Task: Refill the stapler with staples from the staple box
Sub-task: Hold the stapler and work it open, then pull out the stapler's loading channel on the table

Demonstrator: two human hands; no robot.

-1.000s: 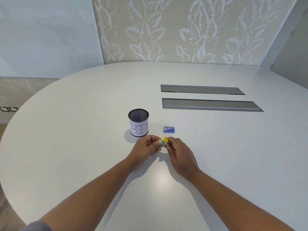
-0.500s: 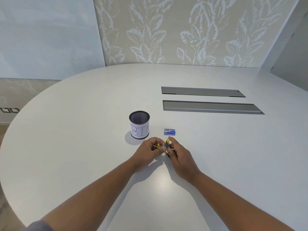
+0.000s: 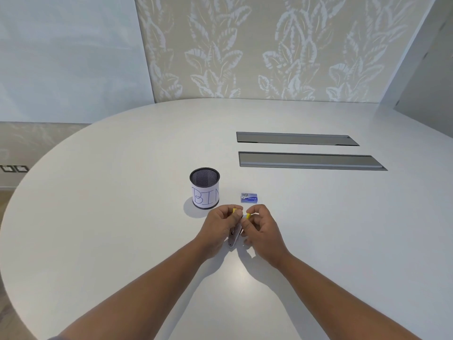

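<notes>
A small stapler [image 3: 234, 235] with yellow ends and a metal body is held between both hands just above the white table [image 3: 122, 217]. My left hand [image 3: 219, 228] grips its body, one yellow tip showing by the thumb. My right hand [image 3: 262, 229] pinches the other yellow piece [image 3: 248, 216] at the stapler's far end, which looks pulled apart from the body. A small blue staple box [image 3: 249, 197] lies shut on the table just beyond my right hand. Most of the stapler is hidden by my fingers.
A black mesh cup [image 3: 205, 188] with a paper label reading BIN stands left of the staple box. Two long grey cable hatches [image 3: 308, 161] are set into the table farther back right. A patterned wall runs behind the table.
The two yellow ends have come apart: my hands have drawn the stapler open and its metal body now points down toward me. The box and cup have not moved.
</notes>
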